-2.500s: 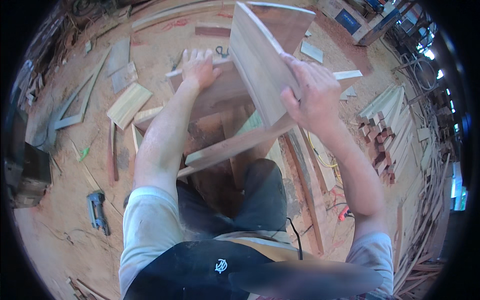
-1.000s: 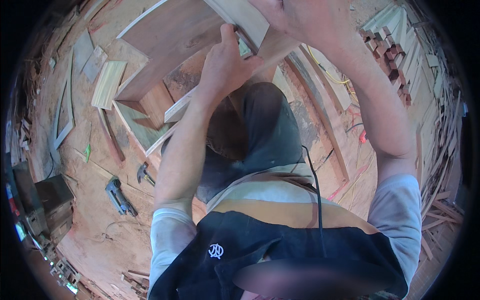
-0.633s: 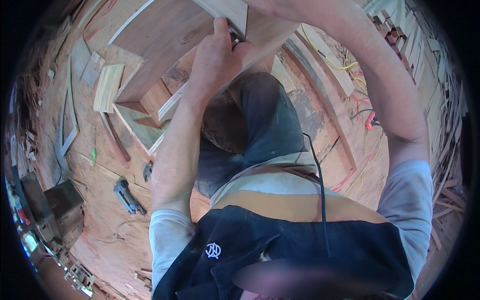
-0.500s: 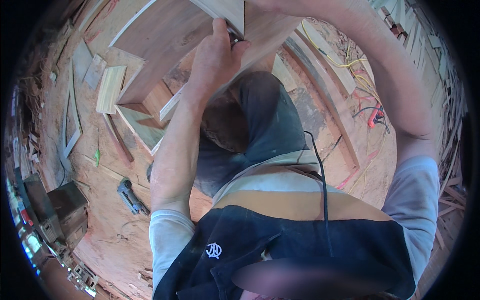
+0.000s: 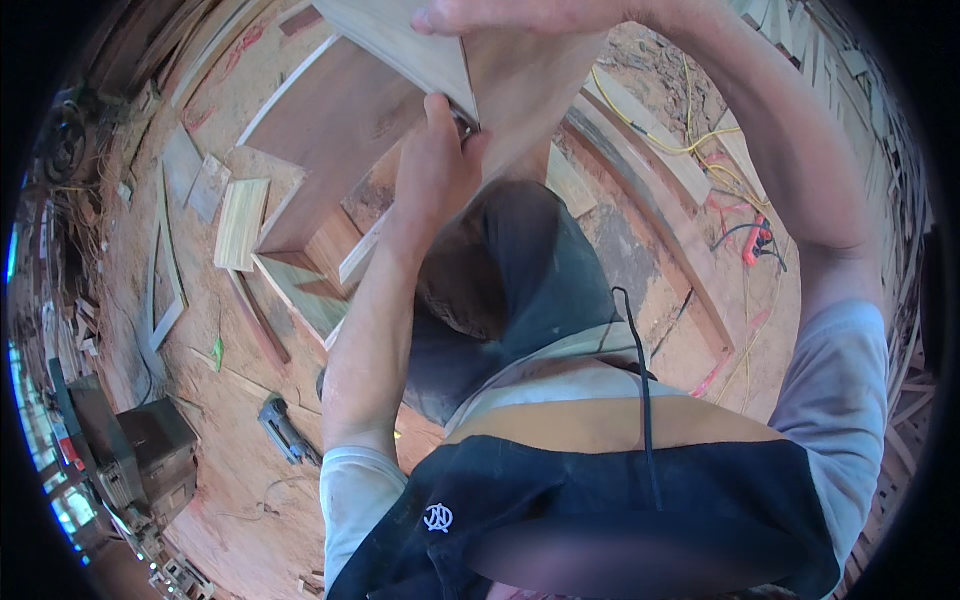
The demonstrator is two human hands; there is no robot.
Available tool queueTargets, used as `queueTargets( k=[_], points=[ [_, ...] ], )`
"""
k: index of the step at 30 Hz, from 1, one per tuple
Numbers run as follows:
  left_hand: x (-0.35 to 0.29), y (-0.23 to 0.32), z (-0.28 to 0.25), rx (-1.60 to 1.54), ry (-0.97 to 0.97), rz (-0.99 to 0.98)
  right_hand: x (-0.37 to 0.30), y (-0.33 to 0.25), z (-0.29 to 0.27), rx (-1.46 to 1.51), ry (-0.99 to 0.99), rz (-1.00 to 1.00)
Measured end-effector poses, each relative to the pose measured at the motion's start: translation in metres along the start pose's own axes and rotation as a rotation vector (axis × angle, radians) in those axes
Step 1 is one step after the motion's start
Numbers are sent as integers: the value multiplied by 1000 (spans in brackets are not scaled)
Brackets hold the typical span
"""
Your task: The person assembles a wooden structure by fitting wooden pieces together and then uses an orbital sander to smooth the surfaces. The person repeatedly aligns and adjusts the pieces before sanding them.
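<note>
A wooden cabinet-like frame of brown panels (image 5: 335, 110) stands in front of me at the top of the view. My left hand (image 5: 440, 170) is closed at the lower corner of its pale panel (image 5: 390, 45), thumb up along the edge. Between thumb and fingers shows a small dark shiny piece (image 5: 464, 122), too hidden to name. My right hand (image 5: 535, 14) lies over the top of the panels, one digit stretched along the pale one. The upper picture edge cuts off its other fingers. A wider brown board (image 5: 540, 80) meets the pale panel beside my left fingers.
A dark power tool (image 5: 285, 432) lies on the dusty floor at left, near a dark box-like machine (image 5: 150, 450). Wood offcuts (image 5: 242, 222) lie around the frame. At right are long boards (image 5: 660, 230), a yellow cord (image 5: 690, 150) and a red socket (image 5: 752, 243).
The whole scene has shifted down and slightly right in view, showing more of the panels and of my right hand. My left hand keeps its hold at the panel corner.
</note>
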State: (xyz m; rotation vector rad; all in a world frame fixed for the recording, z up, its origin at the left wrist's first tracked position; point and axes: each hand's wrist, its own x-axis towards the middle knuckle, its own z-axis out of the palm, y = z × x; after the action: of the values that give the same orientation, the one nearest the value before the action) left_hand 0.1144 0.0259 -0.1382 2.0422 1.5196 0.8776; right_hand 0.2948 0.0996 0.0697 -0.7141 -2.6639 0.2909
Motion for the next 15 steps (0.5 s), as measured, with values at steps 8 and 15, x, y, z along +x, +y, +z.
queueTargets(
  k=[8,15],
  points=[
    [1,0,1,-5,-40,-68,-6,0,19,-187,302,-261],
    [-3,1,-2,14,4,62,-15,8,16,-321,163,-300]
  ],
)
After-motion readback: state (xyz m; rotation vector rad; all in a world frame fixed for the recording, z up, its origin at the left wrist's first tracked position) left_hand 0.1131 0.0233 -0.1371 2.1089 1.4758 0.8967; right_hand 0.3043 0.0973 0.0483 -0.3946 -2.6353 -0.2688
